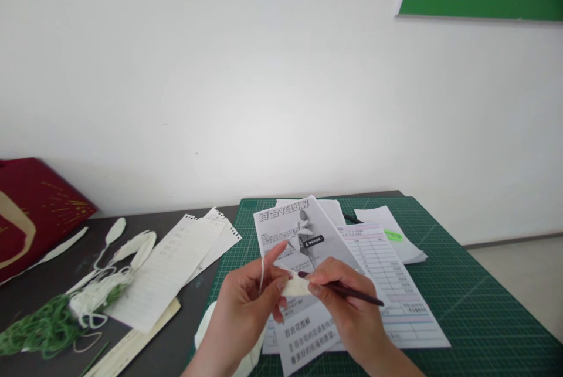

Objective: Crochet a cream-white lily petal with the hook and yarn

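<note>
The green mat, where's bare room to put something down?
The right side of the green mat is bare, between the papers and the mat's right edge. Its middle is crowded: papers lie there, below the left hand and right hand. The dark table at left is crowded, with green yarn, white yarn and notes.

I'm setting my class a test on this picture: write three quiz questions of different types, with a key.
1. Multiple choice: which hand holds the dark slender tool: A, left; B, right?
2. True or false: the green yarn lies on the cutting mat.
3. Fill in the colour: the left hand pinches a small ____ piece.

Key: 1. B, the right hand. 2. False; it lies left of the mat, on the dark table. 3. Off-white.
</note>
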`<state>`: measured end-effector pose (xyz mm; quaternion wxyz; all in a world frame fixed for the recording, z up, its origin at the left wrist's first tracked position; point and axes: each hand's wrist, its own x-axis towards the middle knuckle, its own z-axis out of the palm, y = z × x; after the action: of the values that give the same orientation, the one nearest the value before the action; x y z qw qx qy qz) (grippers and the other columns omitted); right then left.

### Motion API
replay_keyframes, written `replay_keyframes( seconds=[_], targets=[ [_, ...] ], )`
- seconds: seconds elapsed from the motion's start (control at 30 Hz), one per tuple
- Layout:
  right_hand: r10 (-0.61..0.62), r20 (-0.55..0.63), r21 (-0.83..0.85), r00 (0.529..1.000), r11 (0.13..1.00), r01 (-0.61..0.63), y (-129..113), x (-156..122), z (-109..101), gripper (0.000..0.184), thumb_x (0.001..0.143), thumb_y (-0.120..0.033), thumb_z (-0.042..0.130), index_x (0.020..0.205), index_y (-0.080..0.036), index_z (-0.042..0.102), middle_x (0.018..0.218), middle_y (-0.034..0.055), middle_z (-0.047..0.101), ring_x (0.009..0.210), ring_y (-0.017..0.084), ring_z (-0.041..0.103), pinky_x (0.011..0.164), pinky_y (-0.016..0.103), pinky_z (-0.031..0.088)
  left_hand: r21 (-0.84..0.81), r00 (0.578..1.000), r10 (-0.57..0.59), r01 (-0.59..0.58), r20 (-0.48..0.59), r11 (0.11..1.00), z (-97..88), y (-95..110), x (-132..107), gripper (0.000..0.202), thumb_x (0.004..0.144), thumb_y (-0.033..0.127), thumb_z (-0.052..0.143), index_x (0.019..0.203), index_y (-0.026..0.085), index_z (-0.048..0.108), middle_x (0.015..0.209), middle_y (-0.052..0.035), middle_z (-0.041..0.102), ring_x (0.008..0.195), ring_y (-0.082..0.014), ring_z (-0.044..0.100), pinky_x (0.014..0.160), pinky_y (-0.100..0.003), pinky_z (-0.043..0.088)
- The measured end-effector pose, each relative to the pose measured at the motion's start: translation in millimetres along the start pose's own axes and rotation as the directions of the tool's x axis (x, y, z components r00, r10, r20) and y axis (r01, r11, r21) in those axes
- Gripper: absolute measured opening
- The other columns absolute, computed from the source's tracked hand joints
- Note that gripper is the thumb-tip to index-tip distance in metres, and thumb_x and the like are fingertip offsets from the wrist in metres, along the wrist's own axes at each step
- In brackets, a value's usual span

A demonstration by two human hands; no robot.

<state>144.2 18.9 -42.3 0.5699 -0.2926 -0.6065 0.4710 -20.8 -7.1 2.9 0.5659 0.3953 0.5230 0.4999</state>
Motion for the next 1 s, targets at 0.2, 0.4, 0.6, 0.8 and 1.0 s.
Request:
replay_keyframes(
  seconds=[0.2, 0.4, 0.6, 0.8, 1.0],
  targets=[
    [-0.034, 0.022, 0.003, 0.999, 0.999, 0.034, -1, -2, 1, 0.017, 0.083, -0.011, 0.064, 0.083, -0.027, 0.069, 0.073, -0.0034, 0.067, 0.066, 0.012, 0.061, 0.061, 0.023, 0.047, -0.151, 0.996, -0.036, 0.048, 0.080, 0.987, 3.8, -6, 0, 0.062, 0.068, 0.023, 0.079, 0.127, 0.026, 0.059, 0.076, 0.0024, 0.065, 0.066, -0.0109, 0.055, 0.065, -0.025, 0.045],
    [0.023, -0.022, 0.062, 0.999, 0.998, -0.022, 0, -3, 4, 0.015, 0.080, -0.013, 0.067, 0.078, -0.027, 0.071, 0.069, -0.0031, 0.067, 0.066, 0.012, 0.060, 0.061, 0.023, 0.046, -0.212, 0.999, -0.036, 0.041, 0.031, 0.976, 9.6, -12, -4, 0.067, 0.071, 0.022, 0.077, 0.133, 0.029, 0.053, 0.069, 0.0047, 0.058, 0.067, -0.0105, 0.051, 0.066, -0.024, 0.039],
    [0.341, -0.138, 0.290, 0.930, 0.912, -0.291, -3, 0, 9, 0.006, 0.070, -0.027, 0.079, 0.073, -0.024, 0.074, 0.067, -0.0016, 0.069, 0.051, 0.009, 0.052, 0.047, 0.021, 0.040, -0.242, 0.999, -0.044, 0.047, 0.020, 0.969, 9.3, -10, -3, 0.063, 0.067, 0.020, 0.080, 0.126, 0.030, 0.061, 0.067, 0.0057, 0.054, 0.063, -0.0083, 0.048, 0.062, -0.021, 0.038],
    [0.484, -0.085, 0.491, 0.871, 0.781, -0.386, -1, 6, 8, 0.018, 0.064, -0.033, 0.084, 0.076, -0.021, 0.077, 0.073, 0.0030, 0.075, 0.069, 0.016, 0.065, 0.066, 0.026, 0.049, -0.220, 0.998, -0.056, 0.053, -0.006, 0.974, 9.1, -8, -4, 0.056, 0.063, 0.020, 0.082, 0.116, 0.028, 0.068, 0.067, 0.0053, 0.053, 0.063, -0.0092, 0.050, 0.062, -0.021, 0.040],
    [0.619, 0.053, 0.653, 0.783, 0.572, -0.496, 2, 10, 4, 0.021, 0.060, -0.027, 0.087, 0.075, -0.016, 0.077, 0.066, 0.0032, 0.074, 0.057, 0.009, 0.062, 0.057, 0.018, 0.048, -0.161, 0.996, -0.015, 0.001, -0.086, 0.987, 11.0, -9, -7, 0.047, 0.059, 0.021, 0.083, 0.105, 0.028, 0.074, 0.066, 0.0045, 0.057, 0.066, -0.0117, 0.053, 0.065, -0.023, 0.044]
  ],
)
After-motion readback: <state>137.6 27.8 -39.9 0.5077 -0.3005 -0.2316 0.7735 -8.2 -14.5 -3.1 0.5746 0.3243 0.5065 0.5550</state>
